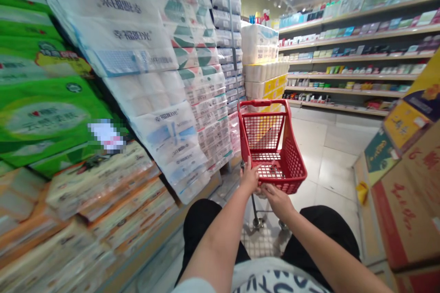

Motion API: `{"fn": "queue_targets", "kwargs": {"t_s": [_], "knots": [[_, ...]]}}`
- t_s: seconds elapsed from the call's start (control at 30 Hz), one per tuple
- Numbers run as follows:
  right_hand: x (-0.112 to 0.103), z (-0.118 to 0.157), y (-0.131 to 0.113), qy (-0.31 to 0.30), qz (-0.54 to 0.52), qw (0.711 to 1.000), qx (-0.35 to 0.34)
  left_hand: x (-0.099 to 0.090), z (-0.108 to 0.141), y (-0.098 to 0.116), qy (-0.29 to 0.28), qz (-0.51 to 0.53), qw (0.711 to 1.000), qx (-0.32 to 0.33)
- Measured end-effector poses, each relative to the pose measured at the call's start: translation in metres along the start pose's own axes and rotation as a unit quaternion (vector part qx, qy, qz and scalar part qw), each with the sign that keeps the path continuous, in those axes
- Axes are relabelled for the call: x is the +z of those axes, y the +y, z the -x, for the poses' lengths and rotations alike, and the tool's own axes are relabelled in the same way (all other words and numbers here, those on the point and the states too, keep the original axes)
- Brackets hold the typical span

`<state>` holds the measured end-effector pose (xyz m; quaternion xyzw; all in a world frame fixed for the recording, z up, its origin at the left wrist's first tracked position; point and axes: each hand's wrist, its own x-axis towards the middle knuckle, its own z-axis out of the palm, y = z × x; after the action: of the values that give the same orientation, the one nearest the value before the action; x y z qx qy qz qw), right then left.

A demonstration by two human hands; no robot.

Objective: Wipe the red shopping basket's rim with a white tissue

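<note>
Supermarket aisle, pale floor tiles underfoot, long retail shelves of small packaged goods down the far right.

L fingers together, curled over the near rim of the basket; R fingers together too, wrapped on same rim, just beside them. So L hand & R hand both grip the red wire shopping cart, which stands directly in front of the person, basket tilted in view, w/ metal frame & small casters on the floor below. Bare forearms run in from lower corners, over black shorts & a white top w/ dark lettering.

Thin metal pole rises just behind the cart; can't tell if attached. Left of the cart, tall stacks of plastic-wrapped toilet roll packs, green-wrapped packs beyond. Right, cardboard cartons stacked close by.
</note>
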<state>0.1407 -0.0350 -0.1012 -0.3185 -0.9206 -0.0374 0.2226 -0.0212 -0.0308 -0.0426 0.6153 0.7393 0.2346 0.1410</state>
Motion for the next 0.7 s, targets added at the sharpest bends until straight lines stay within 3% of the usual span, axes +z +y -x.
{"fn": "queue_targets", "kwargs": {"t_s": [0.27, 0.4, 0.7], "knots": [[-0.002, 0.001, -0.001, -0.036, -0.053, 0.998, 0.013, -0.008, 0.002, 0.004, -0.016, 0.001, 1.0, -0.017], [-0.005, 0.003, -0.002, -0.106, -0.042, 0.991, 0.064, -0.013, 0.002, 0.007, -0.013, 0.007, 1.0, -0.014], [0.0, 0.006, 0.002, -0.072, -0.038, 0.994, 0.072, -0.009, -0.004, 0.004, -0.007, -0.014, 1.0, -0.014]]}}
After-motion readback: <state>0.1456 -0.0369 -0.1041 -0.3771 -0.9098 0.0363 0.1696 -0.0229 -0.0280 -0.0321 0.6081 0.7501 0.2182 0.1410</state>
